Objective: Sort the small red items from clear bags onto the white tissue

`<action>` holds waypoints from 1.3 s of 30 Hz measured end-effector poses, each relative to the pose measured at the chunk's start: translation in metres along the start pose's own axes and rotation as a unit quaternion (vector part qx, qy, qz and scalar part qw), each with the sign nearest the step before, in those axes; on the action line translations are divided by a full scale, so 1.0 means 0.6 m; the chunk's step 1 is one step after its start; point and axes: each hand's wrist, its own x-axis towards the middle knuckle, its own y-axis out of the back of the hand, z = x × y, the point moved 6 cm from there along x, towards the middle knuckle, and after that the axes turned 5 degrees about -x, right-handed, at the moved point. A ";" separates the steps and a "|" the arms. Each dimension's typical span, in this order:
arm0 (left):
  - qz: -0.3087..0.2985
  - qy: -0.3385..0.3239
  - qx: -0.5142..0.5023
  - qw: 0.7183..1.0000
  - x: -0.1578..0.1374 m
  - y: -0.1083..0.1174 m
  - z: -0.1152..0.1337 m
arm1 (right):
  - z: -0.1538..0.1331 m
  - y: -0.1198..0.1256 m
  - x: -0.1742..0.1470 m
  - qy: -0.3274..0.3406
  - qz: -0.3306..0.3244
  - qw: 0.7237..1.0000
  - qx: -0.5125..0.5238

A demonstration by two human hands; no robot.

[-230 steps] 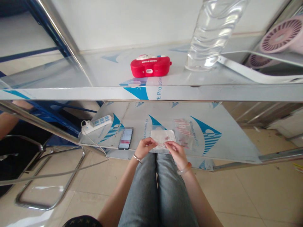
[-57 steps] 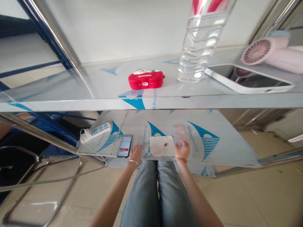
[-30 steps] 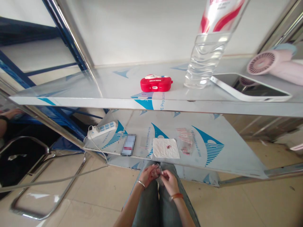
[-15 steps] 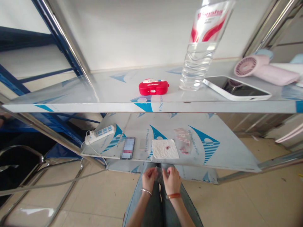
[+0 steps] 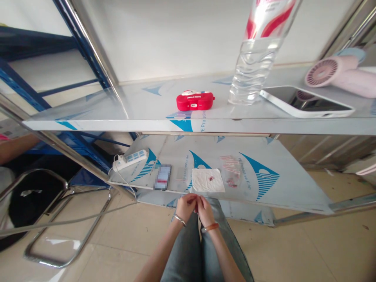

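Above my knees, my left hand (image 5: 187, 207) and my right hand (image 5: 205, 211) meet at the fingertips. Both are closed in a pinch, and whatever they hold is small and mostly hidden; a speck of red shows between the fingers. Just beyond them, on the lower shelf, lies a white tissue (image 5: 207, 183) with small dark red bits on it. Right of the tissue are clear plastic bags (image 5: 231, 168) with pinkish strips and red bits inside. A phone (image 5: 162, 178) with a blurred screen lies to the left.
A white power strip (image 5: 130, 159) with a cable sits at the lower shelf's left end. The upper shelf (image 5: 129, 111) holds a red earphone case (image 5: 195, 102), a water bottle (image 5: 252, 70), a white phone (image 5: 308, 102) and a pink fan (image 5: 331, 74). A metal-framed chair (image 5: 67, 235) and another person's arm (image 5: 17, 148) are at left.
My hands have come together and risen slightly toward the shelf edge; the clear film seen between them is now hidden. The view has shifted, and another person's arm has appeared at left.
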 end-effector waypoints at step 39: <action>-0.119 -0.066 0.357 0.924 0.054 -0.035 0.101 | -0.015 0.003 0.025 -0.243 -0.088 0.804 0.536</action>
